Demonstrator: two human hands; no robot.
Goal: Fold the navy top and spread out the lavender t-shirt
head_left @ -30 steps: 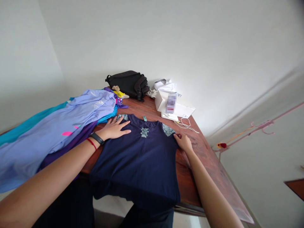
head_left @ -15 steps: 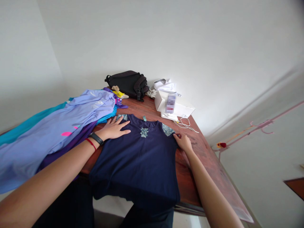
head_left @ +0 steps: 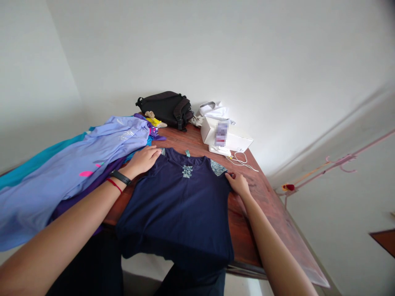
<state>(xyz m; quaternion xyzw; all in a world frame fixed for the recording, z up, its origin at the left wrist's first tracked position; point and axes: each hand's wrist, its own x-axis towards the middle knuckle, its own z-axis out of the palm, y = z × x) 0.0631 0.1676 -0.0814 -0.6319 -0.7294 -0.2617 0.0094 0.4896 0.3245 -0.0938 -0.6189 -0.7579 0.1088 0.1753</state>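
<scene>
A navy blue short-sleeved shirt (head_left: pixel 182 205) lies front side up on the brown wooden table, its lower edge hanging over the near side. Grey-blue patterned patches mark its shoulders and the chest below the neckline. My left hand (head_left: pixel 144 159), with a dark band and a red string at the wrist, is closed at the shirt's left shoulder and covers part of the patch; its fingertips are partly hidden. At the opposite sleeve, my right hand (head_left: pixel 238 183) pinches the edge of the fabric.
Lavender, teal and purple clothes (head_left: pixel 77 164) are heaped along the left side of the table (head_left: pixel 259 193). Toward the wall sit a black backpack (head_left: pixel 166 107), a white box (head_left: pixel 237 137) and a white cable (head_left: pixel 243 161). A pink rack (head_left: pixel 333 164) stands at the right.
My left hand has gone from lying spread on the shirt's upper left to closing at the shoulder's outer edge, a little to the left. My right hand stays at the sleeve.
</scene>
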